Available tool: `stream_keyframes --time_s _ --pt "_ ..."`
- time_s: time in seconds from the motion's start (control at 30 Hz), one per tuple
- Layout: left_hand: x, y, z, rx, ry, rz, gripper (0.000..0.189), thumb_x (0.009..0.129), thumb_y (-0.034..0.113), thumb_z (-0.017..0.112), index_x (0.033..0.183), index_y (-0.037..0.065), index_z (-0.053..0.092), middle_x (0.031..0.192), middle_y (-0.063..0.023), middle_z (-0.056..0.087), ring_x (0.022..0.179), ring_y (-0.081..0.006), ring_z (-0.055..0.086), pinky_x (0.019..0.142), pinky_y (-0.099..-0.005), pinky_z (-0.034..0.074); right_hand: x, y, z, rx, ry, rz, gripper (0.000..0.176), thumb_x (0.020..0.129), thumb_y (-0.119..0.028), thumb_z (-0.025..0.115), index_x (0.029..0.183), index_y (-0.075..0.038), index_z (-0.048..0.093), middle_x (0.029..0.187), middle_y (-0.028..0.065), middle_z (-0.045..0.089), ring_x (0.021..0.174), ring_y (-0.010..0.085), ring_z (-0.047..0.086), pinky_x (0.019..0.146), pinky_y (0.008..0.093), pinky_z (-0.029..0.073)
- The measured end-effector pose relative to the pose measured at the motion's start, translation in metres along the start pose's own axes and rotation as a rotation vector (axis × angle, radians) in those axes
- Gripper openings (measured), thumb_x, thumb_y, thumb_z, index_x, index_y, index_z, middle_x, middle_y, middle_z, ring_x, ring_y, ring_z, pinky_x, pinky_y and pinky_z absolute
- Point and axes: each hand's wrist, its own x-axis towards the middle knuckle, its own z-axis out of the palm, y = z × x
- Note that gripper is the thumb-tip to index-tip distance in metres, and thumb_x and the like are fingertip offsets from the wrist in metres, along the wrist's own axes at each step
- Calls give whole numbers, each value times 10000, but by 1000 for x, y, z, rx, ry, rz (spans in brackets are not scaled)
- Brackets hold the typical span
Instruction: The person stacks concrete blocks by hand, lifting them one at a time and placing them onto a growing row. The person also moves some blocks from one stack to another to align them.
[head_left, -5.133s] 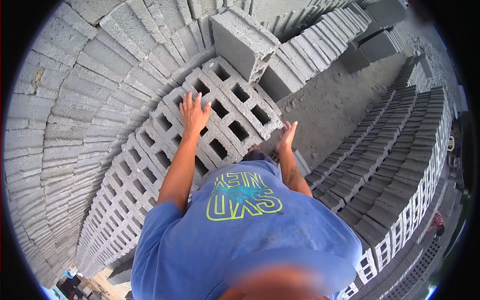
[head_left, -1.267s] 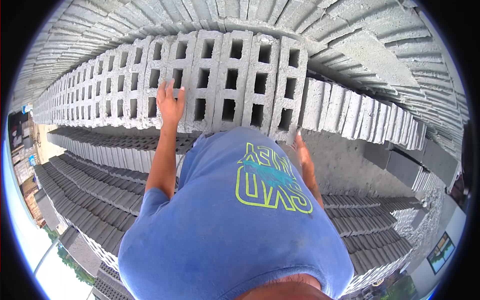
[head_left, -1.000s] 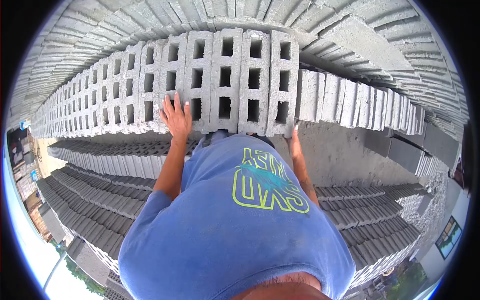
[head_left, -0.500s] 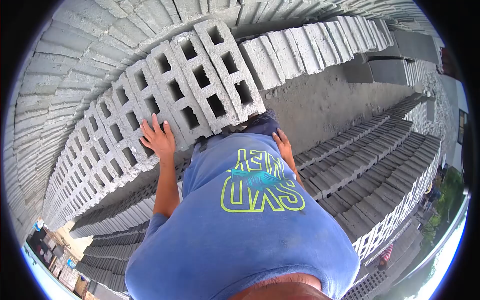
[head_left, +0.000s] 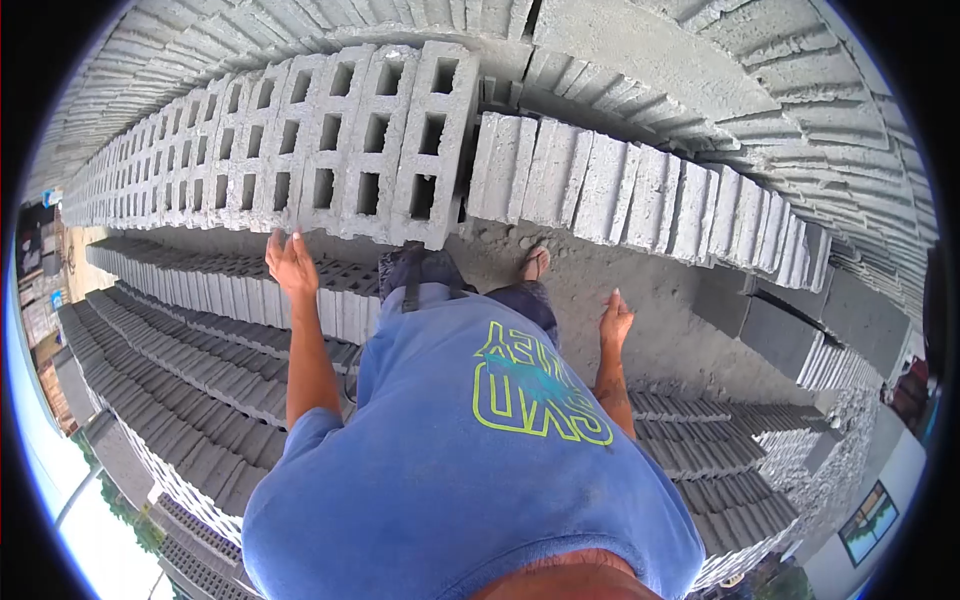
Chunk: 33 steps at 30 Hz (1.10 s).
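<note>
Left hand (head_left: 290, 265): fingers (head_left: 284, 240) spread flat, gripping nothing. The tips are at the lower edge of the hollow blocks (head_left: 405, 140), contact unclear. Right hand (head_left: 614, 322) is open and empty over the ground (head_left: 670, 300), apart from the blocks. Half a second ago both hands pressed that block set from either side — now released, so it reads as set down, standing at the right end of the long row (head_left: 170, 170). Around: solid-faced blocks (head_left: 620, 190) just beside that end, lower block rows (head_left: 190, 360) under the left arm, sandalled foot (head_left: 533, 262) near the stack base — little room there.
</note>
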Motion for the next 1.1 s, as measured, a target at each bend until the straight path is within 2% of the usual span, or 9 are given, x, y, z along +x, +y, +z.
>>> stream_keyframes --time_s 0.13,0.23,0.3,0.33,0.63,0.73,0.8,0.9,1.1 --pt "-95 -1 -12 156 -321 -195 352 943 379 511 1118 143 703 1332 -142 500 1270 -371 394 1013 -514 355 31 53 -45 -18 -22 91 506 915 -447 534 710 -2 660 486 53 530 458 147 529 470 309 445" --pt "-151 11 -24 207 -568 -346 325 881 359 589 1089 142 714 1292 -160 557 1244 -373 461 1001 -495 392 61 112 -50 -481 -112 -120 428 883 -381 560 704 -7 664 555 83 593 505 156 563 498 328 464" --pt "-175 11 -21 145 -715 -477 325 852 343 612 1090 145 711 1236 -171 596 1204 -367 509 989 -467 416 52 114 -50 -256 -380 288 341 851 -325 578 749 -15 679 624 85 644 546 170 596 530 317 471" --pt "-185 12 -19 68 -859 -589 330 823 327 636 1091 149 707 1180 -183 635 1164 -361 558 978 -439 440 49 110 -45 -272 -391 281 341 851 -325 578 749 -15 679 624 85 644 546 170 596 530 317 471" --pt "-216 45 34 -331 -820 -614 369 824 293 603 1119 85 679 1077 -197 671 1065 -351 623 923 -376 474 74 -35 26 -208 -657 109 352 830 -342 641 964 -19 689 908 88 696 813 167 649 678 277 478" --pt "-232 41 55 -425 -669 -638 368 833 283 566 1124 87 677 1033 -218 671 1025 -366 633 888 -393 484 90 -90 35 -336 -802 -105 327 878 -304 626 998 -5 679 930 80 699 866 162 652 756 287 489" --pt "-242 57 34 -465 -514 -751 361 836 278 566 1110 74 680 996 -237 666 995 -396 631 860 -394 494 62 -148 42 -505 -1195 -508 270 914 -230 609 1000 16 679 910 106 713 858 167 667 772 294 504" --pt "-282 74 11 -446 -451 -931 361 827 278 589 1107 69 680 981 -237 671 994 -393 633 859 -397 494 17 -227 48 -418 -1433 -483 270 930 -227 605 1017 20 670 900 116 715 882 185 670 812 310 502" --pt "-370 86 31 -220 -749 -869 366 815 258 599 1133 91 668 1033 -222 667 1006 -393 629 916 -447 489 22 -310 113 -276 -779 -1609 420 922 -276 603 1251 -20 553 1323 202 524 1261 361 465 1043 455 339"
